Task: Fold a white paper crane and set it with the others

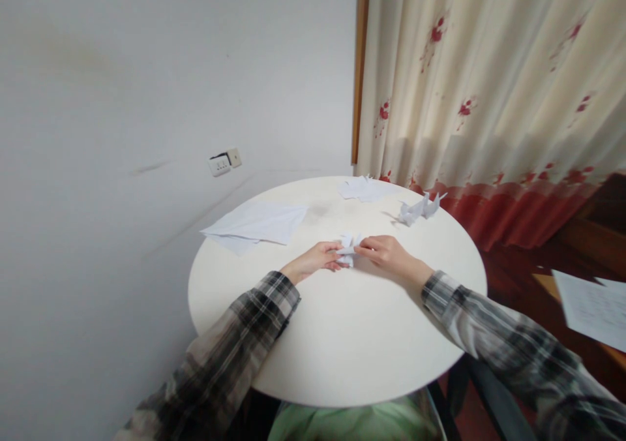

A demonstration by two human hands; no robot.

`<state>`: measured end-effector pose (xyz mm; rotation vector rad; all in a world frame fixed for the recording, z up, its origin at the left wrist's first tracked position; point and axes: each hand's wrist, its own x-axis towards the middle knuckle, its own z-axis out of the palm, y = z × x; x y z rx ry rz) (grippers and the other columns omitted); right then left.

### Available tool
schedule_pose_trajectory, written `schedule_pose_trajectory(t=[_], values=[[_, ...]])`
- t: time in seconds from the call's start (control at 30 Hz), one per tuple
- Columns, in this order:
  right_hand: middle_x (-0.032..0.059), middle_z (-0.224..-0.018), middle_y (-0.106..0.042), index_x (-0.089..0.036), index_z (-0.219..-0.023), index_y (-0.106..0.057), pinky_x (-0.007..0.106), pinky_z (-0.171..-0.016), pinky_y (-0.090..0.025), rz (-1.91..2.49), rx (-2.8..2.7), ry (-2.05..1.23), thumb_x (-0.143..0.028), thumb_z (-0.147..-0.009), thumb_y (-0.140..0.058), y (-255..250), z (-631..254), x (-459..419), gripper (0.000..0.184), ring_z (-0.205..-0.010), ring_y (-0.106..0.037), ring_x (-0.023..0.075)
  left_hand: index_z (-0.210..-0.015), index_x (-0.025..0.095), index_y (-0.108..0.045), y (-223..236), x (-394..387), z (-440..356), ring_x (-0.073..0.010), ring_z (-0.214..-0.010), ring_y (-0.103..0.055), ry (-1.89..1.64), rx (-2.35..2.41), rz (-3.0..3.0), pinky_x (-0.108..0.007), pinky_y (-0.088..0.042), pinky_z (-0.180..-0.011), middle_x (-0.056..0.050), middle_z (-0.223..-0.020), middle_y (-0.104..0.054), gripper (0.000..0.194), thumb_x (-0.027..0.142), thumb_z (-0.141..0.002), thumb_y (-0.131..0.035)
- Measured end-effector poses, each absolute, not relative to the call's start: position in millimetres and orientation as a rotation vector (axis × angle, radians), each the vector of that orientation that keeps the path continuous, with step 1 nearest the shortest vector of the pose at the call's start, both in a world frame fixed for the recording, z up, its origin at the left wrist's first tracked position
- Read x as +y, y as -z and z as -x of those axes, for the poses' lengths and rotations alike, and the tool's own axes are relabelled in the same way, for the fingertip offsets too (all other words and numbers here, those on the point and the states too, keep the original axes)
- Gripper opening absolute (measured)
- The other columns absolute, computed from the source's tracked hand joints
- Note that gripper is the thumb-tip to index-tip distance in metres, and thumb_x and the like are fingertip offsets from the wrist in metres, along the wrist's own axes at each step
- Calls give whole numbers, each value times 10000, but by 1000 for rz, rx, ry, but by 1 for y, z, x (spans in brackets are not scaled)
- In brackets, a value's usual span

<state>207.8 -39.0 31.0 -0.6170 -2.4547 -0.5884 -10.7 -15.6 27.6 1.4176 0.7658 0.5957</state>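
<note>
A small folded paper piece sits between both hands above the round bench; left hand and right hand each hold it in a narrow fingertip grip.

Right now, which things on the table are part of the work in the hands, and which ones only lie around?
In hand:
- folded white paper piece, pinched by left hand and right hand

Lying about:
- flat paper sheets
- finished paper figures
- paper pile at the far edge
- round table
</note>
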Motion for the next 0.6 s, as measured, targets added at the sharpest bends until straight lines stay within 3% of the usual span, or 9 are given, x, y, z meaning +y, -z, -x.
schedule_pose_trajectory(t=[0.23,0.43,0.6], values=[[48,-724,-546,-151,-943,-561,270,-530,-300,581,-2507,719,-151,-936,-328,-31,-211,-41,233,-591,-460,138,-895,106,-631,-31,-19,12,-100,-688,-607,-529,756,-1406,-187,-432,-621,-86,-836,-663,312,276,-645,-712],[49,-748,-551,-162,-957,-566,258,-534,-312,615,-2486,703,-156,-937,-338,-31,-215,-39,228,-607,-474,134,-891,109,-633,-33,-19,12,-122,-746,-618,-582,757,-1392,-196,-426,-622,-103,-903,-659,351,402,-699,-657],[53,-742,-584,-162,-971,-589,250,-521,-329,621,-2431,639,-142,-921,-340,-27,-215,-37,255,-594,-492,132,-886,121,-634,-30,-19,11,-131,-767,-624,-618,782,-1427,-193,-413,-621,-92,-887,-666,346,409,-695,-662]])
